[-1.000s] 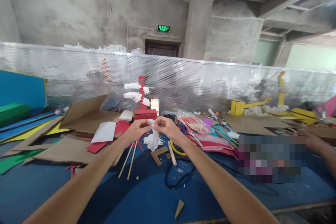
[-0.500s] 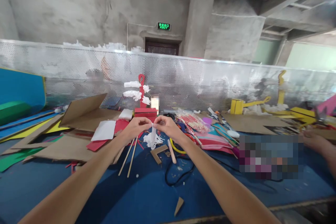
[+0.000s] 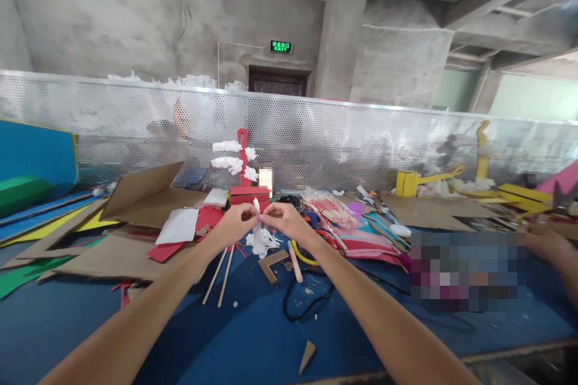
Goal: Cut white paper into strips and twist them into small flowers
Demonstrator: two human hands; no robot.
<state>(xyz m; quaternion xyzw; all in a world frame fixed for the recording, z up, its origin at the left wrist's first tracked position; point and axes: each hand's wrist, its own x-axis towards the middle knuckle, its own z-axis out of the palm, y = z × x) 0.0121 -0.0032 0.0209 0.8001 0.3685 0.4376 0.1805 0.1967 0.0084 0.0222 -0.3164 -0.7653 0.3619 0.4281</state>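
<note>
Both my hands meet above the blue table (image 3: 253, 343), pinching one strip of white paper (image 3: 258, 224) between them. My left hand (image 3: 235, 222) grips it from the left, my right hand (image 3: 282, 219) from the right, fingertips almost touching. More crumpled white paper (image 3: 262, 243) lies on the table just beneath. Behind my hands stands a red cardboard tree-like stand (image 3: 244, 162) with white paper tufts on its arms, set on a red box (image 3: 250, 195).
Brown cardboard sheets (image 3: 139, 198), red and white paper (image 3: 180, 228), two thin wooden sticks (image 3: 221, 277), a cardboard corner piece (image 3: 273, 264) and a black cable (image 3: 307, 307) lie around. Another person's hand (image 3: 548, 246) rests at the right. A perforated metal screen (image 3: 361, 132) runs behind.
My hands have drawn closer together and the hanging white strip is bunched shorter between my fingers. The person's hand at the right has shifted slightly.
</note>
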